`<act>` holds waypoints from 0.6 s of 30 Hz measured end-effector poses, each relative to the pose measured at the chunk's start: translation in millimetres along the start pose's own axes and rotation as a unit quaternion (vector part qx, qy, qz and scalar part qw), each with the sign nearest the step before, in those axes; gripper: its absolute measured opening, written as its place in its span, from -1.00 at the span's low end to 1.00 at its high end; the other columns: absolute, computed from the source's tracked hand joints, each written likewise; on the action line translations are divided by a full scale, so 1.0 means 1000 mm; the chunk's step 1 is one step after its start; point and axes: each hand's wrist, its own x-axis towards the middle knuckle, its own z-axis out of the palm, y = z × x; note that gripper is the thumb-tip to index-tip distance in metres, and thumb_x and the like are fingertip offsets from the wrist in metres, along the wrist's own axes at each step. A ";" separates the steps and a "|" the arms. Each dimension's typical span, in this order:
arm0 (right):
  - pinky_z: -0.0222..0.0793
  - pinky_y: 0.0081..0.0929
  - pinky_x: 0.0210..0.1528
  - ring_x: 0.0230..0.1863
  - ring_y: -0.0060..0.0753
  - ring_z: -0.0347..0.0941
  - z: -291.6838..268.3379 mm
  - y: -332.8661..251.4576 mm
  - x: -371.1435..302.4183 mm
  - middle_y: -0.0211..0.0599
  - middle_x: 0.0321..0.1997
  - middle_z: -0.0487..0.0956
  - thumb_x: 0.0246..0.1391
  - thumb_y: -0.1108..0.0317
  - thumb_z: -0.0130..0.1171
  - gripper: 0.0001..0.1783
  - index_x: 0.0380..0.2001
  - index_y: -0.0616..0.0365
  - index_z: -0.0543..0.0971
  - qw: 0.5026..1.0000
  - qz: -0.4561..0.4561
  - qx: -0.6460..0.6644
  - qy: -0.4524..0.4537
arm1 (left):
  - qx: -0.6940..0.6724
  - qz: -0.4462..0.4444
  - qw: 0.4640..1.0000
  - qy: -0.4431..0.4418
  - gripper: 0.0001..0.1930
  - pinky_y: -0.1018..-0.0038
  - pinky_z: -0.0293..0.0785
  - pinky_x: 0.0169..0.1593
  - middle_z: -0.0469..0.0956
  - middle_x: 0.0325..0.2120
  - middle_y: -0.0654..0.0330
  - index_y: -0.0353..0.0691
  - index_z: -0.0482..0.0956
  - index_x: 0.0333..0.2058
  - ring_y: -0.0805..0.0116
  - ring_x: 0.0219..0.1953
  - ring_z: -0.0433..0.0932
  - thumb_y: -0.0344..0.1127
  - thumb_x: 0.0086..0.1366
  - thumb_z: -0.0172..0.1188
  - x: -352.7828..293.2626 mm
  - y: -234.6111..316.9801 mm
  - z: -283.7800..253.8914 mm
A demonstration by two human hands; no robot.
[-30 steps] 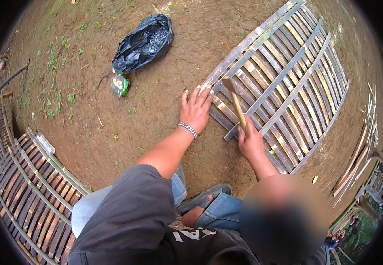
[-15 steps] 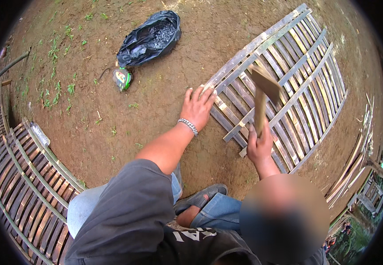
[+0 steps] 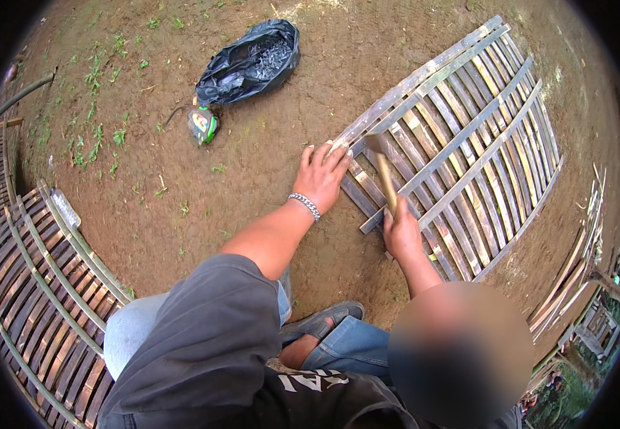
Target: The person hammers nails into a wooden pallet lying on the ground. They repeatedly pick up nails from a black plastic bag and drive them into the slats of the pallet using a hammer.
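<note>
A large slatted bamboo panel [image 3: 460,146], its strips crossed by long rails, lies on the ground at the right. My left hand [image 3: 322,173], with a chain bracelet at the wrist, is closed over the panel's near left corner; what lies under the fingertips is hidden. In my right hand [image 3: 403,232] is the wooden handle of a hammer [image 3: 386,175]. The hammer's dark head is over the panel's left end, just right of my left fingers; whether it touches the wood I cannot tell.
A black plastic bag [image 3: 249,63] with many nails lies open beyond my left hand, a green and black tape measure [image 3: 203,125] beside it. Another slatted panel [image 3: 45,286] is at the lower left, with a clear plastic bottle [image 3: 65,207]. Loose strips [image 3: 574,261] lie at the right.
The hammer has swung down and to the left, from above the panel's middle to near my left fingers. My left hand has kept its place on the corner.
</note>
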 end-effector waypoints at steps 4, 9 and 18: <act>0.50 0.02 -0.03 -0.06 0.35 0.55 -0.007 0.006 0.004 0.23 -0.05 0.58 0.19 0.47 0.14 -0.44 0.26 0.17 0.31 0.954 -0.181 0.083 0.225 | 0.008 -0.006 1.000 -0.008 -0.55 0.00 0.05 0.41 0.42 0.24 0.28 -0.03 0.55 0.16 0.16 0.35 0.26 -0.33 0.26 0.15 -0.003 0.002 -0.002; 0.50 0.08 -0.04 -0.08 0.40 0.55 0.002 0.013 0.003 0.29 -0.08 0.59 0.24 0.40 0.11 -0.46 0.27 0.05 0.30 0.994 -0.090 -0.016 0.059 | -0.002 -0.003 1.000 -0.007 -0.51 0.01 0.05 0.42 0.42 0.24 0.29 -0.02 0.54 0.17 0.17 0.35 0.27 -0.34 0.23 0.20 0.001 0.001 -0.002; 0.49 0.03 0.03 0.01 0.36 0.53 -0.008 0.001 0.002 0.26 -0.02 0.58 0.24 0.37 0.14 -0.47 0.26 0.08 0.32 0.998 -0.019 -0.044 -0.029 | -0.004 -0.005 1.000 -0.002 -0.47 0.00 0.05 0.41 0.43 0.23 0.29 -0.01 0.51 0.20 0.16 0.34 0.27 -0.33 0.21 0.22 -0.001 -0.001 -0.001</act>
